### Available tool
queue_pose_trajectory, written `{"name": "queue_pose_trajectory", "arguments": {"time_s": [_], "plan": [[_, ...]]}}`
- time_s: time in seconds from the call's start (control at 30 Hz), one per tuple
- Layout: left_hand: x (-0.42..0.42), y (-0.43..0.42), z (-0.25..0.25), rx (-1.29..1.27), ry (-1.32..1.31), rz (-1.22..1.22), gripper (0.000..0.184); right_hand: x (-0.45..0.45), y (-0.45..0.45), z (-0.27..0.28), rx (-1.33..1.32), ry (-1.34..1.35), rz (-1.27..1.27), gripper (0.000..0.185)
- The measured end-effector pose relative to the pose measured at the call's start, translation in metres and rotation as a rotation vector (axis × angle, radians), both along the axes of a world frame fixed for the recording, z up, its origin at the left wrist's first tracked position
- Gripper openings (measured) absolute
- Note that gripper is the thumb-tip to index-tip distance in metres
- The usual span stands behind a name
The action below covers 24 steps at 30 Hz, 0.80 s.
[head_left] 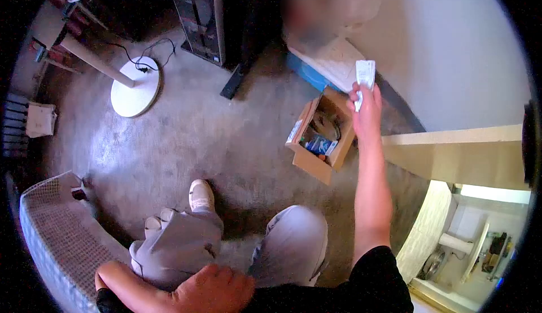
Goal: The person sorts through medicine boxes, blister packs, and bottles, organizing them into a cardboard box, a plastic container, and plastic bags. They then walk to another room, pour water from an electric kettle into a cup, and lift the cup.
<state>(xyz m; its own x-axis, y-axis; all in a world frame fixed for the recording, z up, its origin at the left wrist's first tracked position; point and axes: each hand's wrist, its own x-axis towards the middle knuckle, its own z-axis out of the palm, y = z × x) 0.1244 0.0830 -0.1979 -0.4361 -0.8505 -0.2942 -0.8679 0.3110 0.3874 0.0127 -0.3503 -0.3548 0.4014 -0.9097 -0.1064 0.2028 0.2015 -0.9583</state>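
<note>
My right hand (pixel 367 105) is stretched out ahead, closed around a small white folded paper slip (pixel 366 75) with faint print on it. Just left of and below that hand, an open cardboard box (pixel 315 169) stands on the floor with its flaps spread. Inside the box lie a blue-and-white packet (pixel 320 145) and a roundish brownish thing that I cannot make out. My left hand (pixel 212 290) is drawn in close to my body above my lap, its fingers curled in and nothing showing from them.
A blue-and-white item (pixel 310 73) lies behind the box against the wall. A white round stand base (pixel 135 90) with a black cable and a computer tower (pixel 197 16) stand ahead. At right is an open drawer (pixel 443 211) with assorted items. A checked-fabric seat (pixel 62 228) is at left.
</note>
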Motion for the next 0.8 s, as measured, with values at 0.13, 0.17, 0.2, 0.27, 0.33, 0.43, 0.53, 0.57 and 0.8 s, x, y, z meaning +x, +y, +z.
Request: {"name": "queue_pose_trajectory", "arguments": {"time_s": [0.13, 0.17, 0.2, 0.27, 0.33, 0.43, 0.53, 0.57, 0.8], "plan": [[0.004, -0.002, 0.003, 0.005, 0.007, 0.007, 0.012, 0.061, -0.072, 0.019, 0.025, 0.072, -0.131, 0.038], [0.004, -0.001, 0.004, 0.011, 0.015, 0.018, 0.012, 0.077, -0.087, 0.023, 0.114, 0.122, -0.161, 0.037], [0.005, -0.001, 0.003, 0.018, 0.028, 0.032, 0.012, 0.092, -0.104, 0.027, 0.205, 0.167, -0.190, 0.037], [0.002, 0.003, 0.003, 0.022, 0.037, 0.056, 0.012, 0.112, -0.127, 0.019, 0.362, 0.163, -0.214, 0.040], [0.004, 0.005, 0.003, 0.030, 0.061, 0.090, 0.012, 0.123, -0.154, -0.005, 0.423, 0.064, -0.210, 0.044], [0.001, 0.011, 0.004, 0.038, 0.080, 0.139, 0.012, 0.114, -0.168, -0.012, 0.428, 0.067, -0.164, 0.044], [0.001, 0.017, 0.009, -0.009, 0.038, 0.128, 0.015, 0.098, -0.147, 0.017, 0.343, 0.218, -0.036, 0.031], [0.001, 0.018, 0.011, 0.004, 0.045, 0.120, 0.015, 0.091, -0.140, 0.023, 0.315, 0.269, -0.024, 0.027], [0.000, 0.019, 0.011, 0.013, 0.056, 0.090, 0.017, 0.038, -0.066, 0.035, 0.100, 0.498, 0.038, 0.026]]}}
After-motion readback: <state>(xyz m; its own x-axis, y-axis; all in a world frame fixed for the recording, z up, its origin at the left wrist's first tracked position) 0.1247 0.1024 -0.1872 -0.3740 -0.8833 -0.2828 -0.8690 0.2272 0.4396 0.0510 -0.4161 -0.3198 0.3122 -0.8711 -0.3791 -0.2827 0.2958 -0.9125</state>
